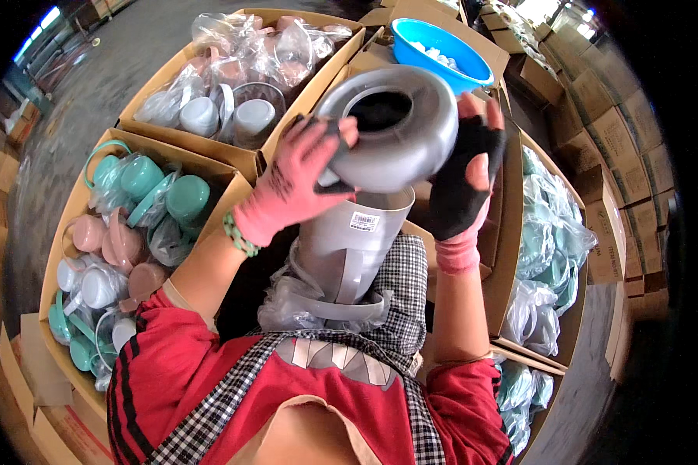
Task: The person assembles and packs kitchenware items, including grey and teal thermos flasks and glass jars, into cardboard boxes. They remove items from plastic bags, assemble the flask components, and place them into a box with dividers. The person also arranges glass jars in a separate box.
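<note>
A grey, rounded ring-shaped lid with a wide dark hole is tilted above a tall grey jug-like container. My left hand, in a pink glove with bare fingertips, grips the lid's left edge. At the lid's right side is my right hand, palm inward in a black-and-pink glove; its fingers are stretched out and look slightly blurred. The container leans at my lap, its handle toward me and a white label near its rim. A clear plastic bag is bunched around its lower part.
At left, an open carton holds green, pink and white cups in plastic. Behind it, another carton holds bagged pink and white ones. A blue basin with small white pieces stands far right. Bagged pale-green items fill cartons at right.
</note>
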The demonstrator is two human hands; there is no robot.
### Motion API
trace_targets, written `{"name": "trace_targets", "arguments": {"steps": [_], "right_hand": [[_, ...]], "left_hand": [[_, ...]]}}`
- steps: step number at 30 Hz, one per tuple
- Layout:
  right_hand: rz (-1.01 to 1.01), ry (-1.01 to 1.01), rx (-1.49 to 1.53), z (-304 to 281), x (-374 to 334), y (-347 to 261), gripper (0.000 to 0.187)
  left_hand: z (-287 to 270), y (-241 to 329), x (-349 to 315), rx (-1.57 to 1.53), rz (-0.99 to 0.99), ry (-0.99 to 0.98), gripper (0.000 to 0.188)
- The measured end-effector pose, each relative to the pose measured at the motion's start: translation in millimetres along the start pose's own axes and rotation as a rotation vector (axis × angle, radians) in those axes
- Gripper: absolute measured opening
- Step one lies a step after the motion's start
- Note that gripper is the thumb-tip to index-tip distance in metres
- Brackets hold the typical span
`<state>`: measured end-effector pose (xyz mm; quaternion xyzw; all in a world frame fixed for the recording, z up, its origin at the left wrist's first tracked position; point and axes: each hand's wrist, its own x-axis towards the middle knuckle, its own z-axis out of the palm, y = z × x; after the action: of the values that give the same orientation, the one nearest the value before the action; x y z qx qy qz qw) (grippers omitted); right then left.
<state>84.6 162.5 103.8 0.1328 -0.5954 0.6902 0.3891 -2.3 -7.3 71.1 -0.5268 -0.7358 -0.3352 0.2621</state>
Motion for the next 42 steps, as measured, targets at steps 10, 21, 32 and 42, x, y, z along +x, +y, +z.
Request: {"name": "trace_targets", "arguments": {"steps": [10, 21, 32, 42], "right_hand": [[0.331, -0.263, -0.854, 4, 61, 56, 0.075], [0.552, -0.353, -0.843, -14, 91, 146, 0.053], [1.709, -0.425, 0.571, -57, 88, 266, 0.086], [0.138, -0.571, -1.721, -118, 180, 395, 0.049]], "left_hand": [[40, -37, 30, -1.192, -0.596, 0.282, 0.04], [115, -91, 0, -1.553, -0.812, 0.511, 0.038], [148, -131, -15, -1.506, -1.047, 0.462, 0.043], [155, -140, -17, -0.979, -1.084, 0.705, 0.045]]}}
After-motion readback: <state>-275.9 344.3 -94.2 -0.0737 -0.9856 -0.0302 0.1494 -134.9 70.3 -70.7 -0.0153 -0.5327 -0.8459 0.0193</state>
